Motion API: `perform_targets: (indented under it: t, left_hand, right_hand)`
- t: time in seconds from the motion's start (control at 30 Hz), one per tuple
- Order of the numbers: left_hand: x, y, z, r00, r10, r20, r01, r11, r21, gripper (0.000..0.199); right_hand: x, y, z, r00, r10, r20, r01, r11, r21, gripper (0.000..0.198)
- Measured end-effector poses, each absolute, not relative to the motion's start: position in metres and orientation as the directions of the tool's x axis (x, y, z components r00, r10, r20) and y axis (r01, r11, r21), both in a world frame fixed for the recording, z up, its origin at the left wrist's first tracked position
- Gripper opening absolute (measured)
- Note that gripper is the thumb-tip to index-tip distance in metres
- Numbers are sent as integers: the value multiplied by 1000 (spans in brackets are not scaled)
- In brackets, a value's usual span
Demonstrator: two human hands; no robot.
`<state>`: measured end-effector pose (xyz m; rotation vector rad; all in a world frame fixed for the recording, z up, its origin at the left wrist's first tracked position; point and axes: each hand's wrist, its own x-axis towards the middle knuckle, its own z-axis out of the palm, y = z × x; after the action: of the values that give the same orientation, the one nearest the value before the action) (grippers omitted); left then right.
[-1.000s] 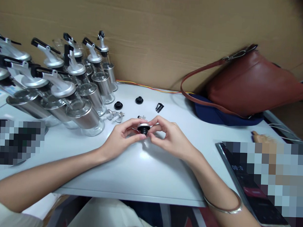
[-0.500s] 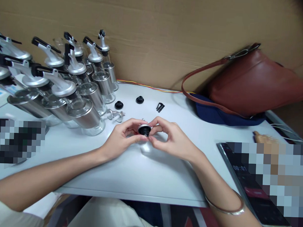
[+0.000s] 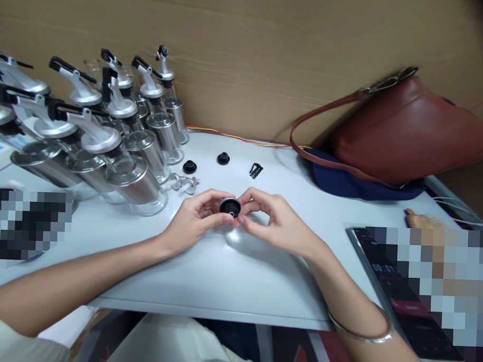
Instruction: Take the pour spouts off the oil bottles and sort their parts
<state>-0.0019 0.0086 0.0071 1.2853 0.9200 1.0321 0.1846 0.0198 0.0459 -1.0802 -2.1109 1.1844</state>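
Between my two hands, just above the tabletop, is a bottle pourer stopper [image 3: 230,207] with a silver rim and a black ribbed plug facing me. My left hand [image 3: 204,214] is closed on its left side, thumb below and fingers above. From the right, the fingertips of my right hand [image 3: 264,216] pinch the same stopper. Beyond my hands lie two black rubber plugs, one at the left [image 3: 189,166] and one further back [image 3: 223,158]. Small black lever pieces [image 3: 256,170] rest to their right. Silver pourer spouts [image 3: 184,184] lie near my left hand.
At left stand several glass-and-steel bottles [image 3: 136,182] with lever pourers. A brown bag [image 3: 409,134] sits on a dark blue cloth item [image 3: 360,182] at back right. A tablet-like screen [image 3: 384,281] lies at right. Coloured wires [image 3: 243,139] run along the cardboard wall [image 3: 245,59].
The stopper has tilted so that its black underside turns more toward me. Both hands stay in nearly the same place, still holding it.
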Motion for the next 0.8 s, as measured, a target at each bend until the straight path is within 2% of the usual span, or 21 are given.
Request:
perform_targets:
  t: [0.3,0.8]
  left_hand:
    - [-2,7,8,316,949,-7,-52,25,998,30]
    - [-3,7,8,306,952,-10,23,3,1000,32]
  right_hand:
    - [187,21,46,-597,801,48,396,346,-851,5]
    - [185,21,44,-579,815,8,440,320,-839,2]
